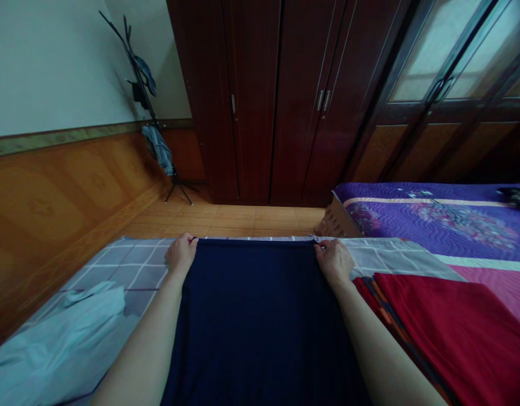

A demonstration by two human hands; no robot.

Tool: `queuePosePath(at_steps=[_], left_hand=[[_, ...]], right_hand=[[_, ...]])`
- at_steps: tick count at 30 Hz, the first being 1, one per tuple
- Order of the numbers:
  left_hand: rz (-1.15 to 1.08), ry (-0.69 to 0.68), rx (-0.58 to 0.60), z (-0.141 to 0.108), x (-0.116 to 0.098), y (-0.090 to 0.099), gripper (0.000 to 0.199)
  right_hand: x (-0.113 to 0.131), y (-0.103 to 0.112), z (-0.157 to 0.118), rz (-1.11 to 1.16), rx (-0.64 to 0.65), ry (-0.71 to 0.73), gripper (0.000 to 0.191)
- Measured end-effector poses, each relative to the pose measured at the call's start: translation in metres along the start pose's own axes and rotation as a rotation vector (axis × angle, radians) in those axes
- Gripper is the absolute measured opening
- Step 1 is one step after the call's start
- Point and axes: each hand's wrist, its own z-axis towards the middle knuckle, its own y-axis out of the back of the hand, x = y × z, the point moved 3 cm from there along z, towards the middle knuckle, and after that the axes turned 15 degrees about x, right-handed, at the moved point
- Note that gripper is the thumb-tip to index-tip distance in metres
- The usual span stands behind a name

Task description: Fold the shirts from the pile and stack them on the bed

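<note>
A dark navy cloth garment [260,316] stretches flat in front of me, its near end running out of the bottom of the view. My left hand [181,252] pinches its far left corner between thumb and fingers. At the far right corner, my right hand [333,260] grips the same edge, so the edge between them is pulled straight. Which kind of garment it is, I cannot tell. A light blue crumpled garment [74,332] lies left of my left forearm. To the right of my right forearm are folded red cloths [449,321], with orange and dark layers showing at their edge.
Under the clothes is a grey checked bedsheet [145,259]. A second bed with a purple floral cover [445,220] adjoins on the right. Beyond the tiled floor [243,217] stand a dark red wardrobe [255,113] and a coat rack [137,73] with items hung on it.
</note>
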Motion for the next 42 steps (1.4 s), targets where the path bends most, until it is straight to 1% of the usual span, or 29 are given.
queuePosePath(at_steps=[6, 10, 14, 17, 20, 22, 24, 26, 29, 32, 34, 35, 37, 40, 41, 42], left_hand=[[0.021, 0.024, 0.029, -0.004, 0.004, 0.009, 0.027], [0.028, 0.024, 0.045, -0.003, 0.009, 0.006, 0.027], [0.006, 0.013, 0.057, 0.000, 0.011, 0.001, 0.036], [-0.018, -0.045, 0.092, 0.000, 0.011, 0.005, 0.043], [-0.034, -0.156, 0.159, -0.009, 0.014, 0.013, 0.040], [-0.035, -0.226, 0.194, -0.025, 0.019, 0.017, 0.031], [-0.029, -0.280, 0.210, -0.052, 0.029, 0.020, 0.025], [-0.017, -0.329, 0.216, -0.090, 0.043, 0.022, 0.024], [0.002, -0.389, 0.222, -0.156, 0.068, 0.027, 0.020], [0.012, -0.371, 0.199, -0.216, 0.092, 0.035, 0.019], [-0.015, -0.332, 0.206, -0.244, 0.103, 0.040, 0.022], [-0.040, -0.316, 0.226, -0.254, 0.107, 0.041, 0.022], [-0.115, -0.314, 0.288, -0.265, 0.114, 0.044, 0.024], [-0.324, -0.357, 0.389, -0.270, 0.127, 0.050, 0.027], [-0.376, -0.343, 0.407, -0.270, 0.133, 0.052, 0.028], [-0.385, -0.288, 0.401, -0.270, 0.140, 0.055, 0.027]], right_hand=[[0.000, 0.000, 0.001, -0.035, -0.032, 0.067, 0.029], [0.000, -0.004, 0.004, -0.076, -0.047, 0.119, 0.025], [-0.002, -0.008, 0.007, -0.084, -0.062, 0.135, 0.028], [-0.004, -0.009, 0.010, -0.074, -0.068, 0.127, 0.030], [-0.004, -0.008, 0.012, -0.063, -0.069, 0.119, 0.032], [-0.004, -0.008, 0.013, -0.057, -0.063, 0.115, 0.034], [-0.004, -0.008, 0.015, -0.049, -0.051, 0.110, 0.037], [-0.005, -0.008, 0.017, -0.040, -0.038, 0.108, 0.041], [-0.007, -0.009, 0.017, -0.031, -0.020, 0.117, 0.046], [-0.009, -0.012, 0.010, -0.045, 0.001, 0.174, 0.052], [-0.009, -0.016, 0.002, -0.061, 0.025, 0.255, 0.054], [-0.010, -0.017, -0.002, -0.069, 0.040, 0.299, 0.055], [-0.012, -0.020, -0.009, -0.082, 0.073, 0.376, 0.058], [-0.017, -0.021, -0.018, -0.093, 0.116, 0.436, 0.060], [-0.018, -0.020, -0.020, -0.095, 0.127, 0.446, 0.059], [-0.020, -0.019, -0.022, -0.096, 0.136, 0.453, 0.058]])
